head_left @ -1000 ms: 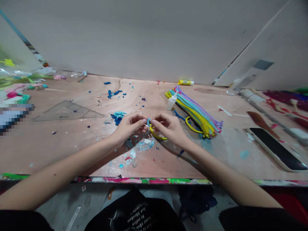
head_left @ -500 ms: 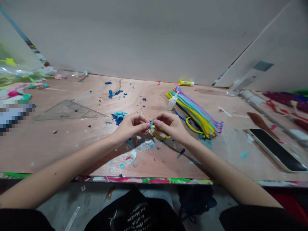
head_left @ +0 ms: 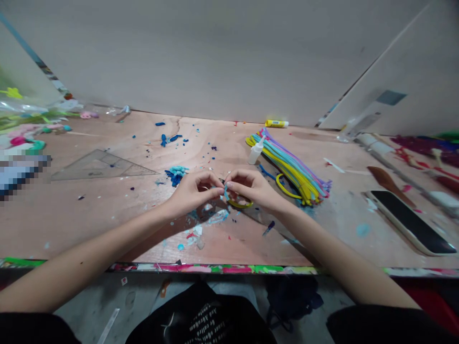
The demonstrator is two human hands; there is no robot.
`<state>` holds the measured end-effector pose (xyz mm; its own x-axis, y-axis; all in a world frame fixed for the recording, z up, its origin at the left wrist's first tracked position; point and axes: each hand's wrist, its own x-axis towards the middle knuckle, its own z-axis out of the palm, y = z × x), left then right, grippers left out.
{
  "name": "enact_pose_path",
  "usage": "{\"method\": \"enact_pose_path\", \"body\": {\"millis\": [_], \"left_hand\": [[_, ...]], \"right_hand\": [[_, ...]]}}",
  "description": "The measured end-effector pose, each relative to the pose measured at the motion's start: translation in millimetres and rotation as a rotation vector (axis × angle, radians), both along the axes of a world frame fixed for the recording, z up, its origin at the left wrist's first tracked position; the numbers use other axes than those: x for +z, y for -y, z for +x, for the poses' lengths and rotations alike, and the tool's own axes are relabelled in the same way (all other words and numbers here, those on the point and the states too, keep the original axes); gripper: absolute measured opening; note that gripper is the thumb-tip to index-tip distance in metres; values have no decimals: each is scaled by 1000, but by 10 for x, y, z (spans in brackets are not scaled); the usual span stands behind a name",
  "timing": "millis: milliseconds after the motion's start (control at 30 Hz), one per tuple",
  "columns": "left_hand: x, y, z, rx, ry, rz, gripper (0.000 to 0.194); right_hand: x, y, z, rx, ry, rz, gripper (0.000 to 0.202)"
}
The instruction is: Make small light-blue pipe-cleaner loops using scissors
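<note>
- above the wooden tabletop [head_left: 100, 210], the left hand [head_left: 223, 191] and right hand [head_left: 229, 186] are pinched closed on a small light-blue piece [head_left: 226, 193].
- uneven pulling could spring it loose, i'd judge, and it might get lost among the pale scraps [head_left: 198, 230] below.
- it lies between both hands' fingertips; a yellow loop [head_left: 241, 205] curves beside the right hand, any join hidden.

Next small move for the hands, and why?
Probably a gentle squeeze on the light-blue piece: the right hand appears to pinch it, the left hand meets it from the opposite side, and a yellow loop curves just below.
</note>
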<state>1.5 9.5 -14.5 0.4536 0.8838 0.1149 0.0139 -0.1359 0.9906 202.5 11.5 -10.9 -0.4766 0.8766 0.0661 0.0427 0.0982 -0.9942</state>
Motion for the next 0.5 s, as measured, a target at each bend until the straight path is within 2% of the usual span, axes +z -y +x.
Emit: {"method": "enact_pose_path", "body": {"millis": [133,300,400,500], "left_hand": [[-31,-7,2,9,7,-37,17],[-73,-50,-4,49,31,-67,23],[-53,-57,-8,62,15,-118,27],[-3,-45,-8,94,5,-168,19]], "right_hand": [[-21,-3,-18,-14,-1,36,30],[-38,9,-58,-107,52,197,30],[-35,8,-36,-204,231,398,21],[-26,-9,25,-220,549,648,14]]}}
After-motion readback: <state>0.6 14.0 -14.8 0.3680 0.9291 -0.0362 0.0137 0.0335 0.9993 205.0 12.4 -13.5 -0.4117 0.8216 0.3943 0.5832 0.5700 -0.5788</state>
